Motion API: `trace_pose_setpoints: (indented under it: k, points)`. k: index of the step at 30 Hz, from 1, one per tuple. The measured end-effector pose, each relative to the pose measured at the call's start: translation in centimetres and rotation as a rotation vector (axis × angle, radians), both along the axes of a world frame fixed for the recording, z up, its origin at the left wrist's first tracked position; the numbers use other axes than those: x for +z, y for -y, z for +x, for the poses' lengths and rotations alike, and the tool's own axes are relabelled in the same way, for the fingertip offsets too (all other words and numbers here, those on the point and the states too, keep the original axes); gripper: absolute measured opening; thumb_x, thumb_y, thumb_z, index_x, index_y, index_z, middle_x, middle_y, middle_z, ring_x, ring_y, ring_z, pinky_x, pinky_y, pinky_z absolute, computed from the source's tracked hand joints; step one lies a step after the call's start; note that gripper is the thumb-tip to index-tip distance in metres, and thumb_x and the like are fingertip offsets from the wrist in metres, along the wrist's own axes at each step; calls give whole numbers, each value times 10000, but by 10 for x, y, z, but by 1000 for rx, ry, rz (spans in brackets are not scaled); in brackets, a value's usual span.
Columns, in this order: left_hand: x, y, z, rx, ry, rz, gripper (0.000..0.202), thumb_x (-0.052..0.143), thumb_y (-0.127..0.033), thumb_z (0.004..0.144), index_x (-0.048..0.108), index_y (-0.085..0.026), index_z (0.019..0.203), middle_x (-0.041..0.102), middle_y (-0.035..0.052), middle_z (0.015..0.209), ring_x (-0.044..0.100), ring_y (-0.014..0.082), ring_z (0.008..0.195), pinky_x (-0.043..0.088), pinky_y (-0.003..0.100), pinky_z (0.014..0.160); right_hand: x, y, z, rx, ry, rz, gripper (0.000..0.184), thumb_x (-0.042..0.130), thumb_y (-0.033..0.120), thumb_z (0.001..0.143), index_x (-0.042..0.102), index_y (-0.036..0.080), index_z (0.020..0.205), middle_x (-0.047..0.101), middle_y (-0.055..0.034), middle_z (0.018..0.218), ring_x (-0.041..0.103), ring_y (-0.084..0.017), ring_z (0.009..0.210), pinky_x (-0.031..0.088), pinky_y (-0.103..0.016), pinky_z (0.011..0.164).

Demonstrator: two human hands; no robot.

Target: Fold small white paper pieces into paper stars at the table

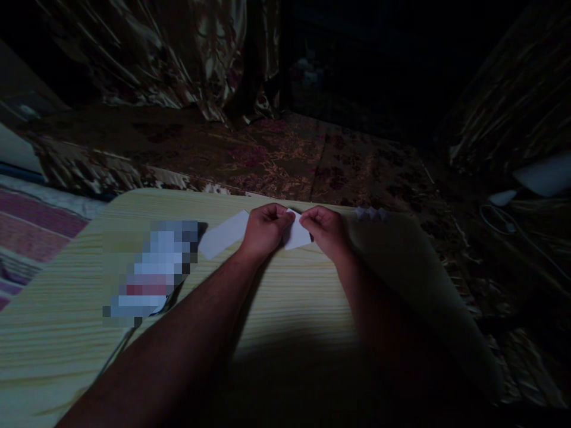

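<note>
A small piece of white paper (pixel 295 233) is held just above or on the far part of the wooden table. My left hand (pixel 266 230) is closed, its thumb and fingers pinching the paper's upper left side. On the other side my right hand (pixel 328 229) is closed too, with thumb and forefinger at the paper's right edge. A longer white paper strip (pixel 224 235) lies flat on the table left of my left hand. To the right of my right hand sit several small folded paper pieces (pixel 370 213) in a row.
A blurred-out device (pixel 151 267) with a cable (pixel 116 348) lies at the left of the wood-grain table (pixel 294 303). Behind the far edge stands a ledge covered in patterned cloth (pixel 267 148), below a shiny curtain (pixel 209 53). A white cable (pixel 497 221) hangs at the right.
</note>
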State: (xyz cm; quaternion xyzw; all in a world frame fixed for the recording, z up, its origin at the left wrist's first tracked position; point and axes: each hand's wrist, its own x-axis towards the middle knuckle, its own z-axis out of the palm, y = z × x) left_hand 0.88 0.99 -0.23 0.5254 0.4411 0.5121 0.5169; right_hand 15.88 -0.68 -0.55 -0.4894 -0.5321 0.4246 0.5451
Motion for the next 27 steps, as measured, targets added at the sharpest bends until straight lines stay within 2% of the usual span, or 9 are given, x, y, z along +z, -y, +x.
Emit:
trace_pose_setpoints:
  k: [4, 12, 27]
  points:
    - [-2, -1, -1, 23, 37, -11, 236, 714, -360, 694, 639, -136, 694, 595, 2, 586, 477, 92, 476, 362, 223, 463, 2, 0, -1, 24, -7, -32, 182, 714, 304, 664, 616, 176, 748, 640, 11, 665, 555, -114, 581, 421, -237, 544]
    - [-3, -2, 0, 38, 50, 0, 222, 722, -347, 689, 652, -137, 689, 601, 2, 592, 477, 91, 487, 364, 225, 478, 2, 0, 0, 10, 1, -36, 194, 707, 338, 673, 631, 167, 727, 627, 9, 630, 531, -109, 553, 390, -231, 510]
    - [0, -1, 0, 58, 60, 27, 159, 704, -294, 693, 655, -145, 717, 612, -2, 632, 504, 97, 540, 382, 220, 517, 4, 2, 2, 12, 53, 9, 150, 654, 311, 702, 595, 180, 661, 525, 48, 554, 452, -92, 510, 339, -226, 492]
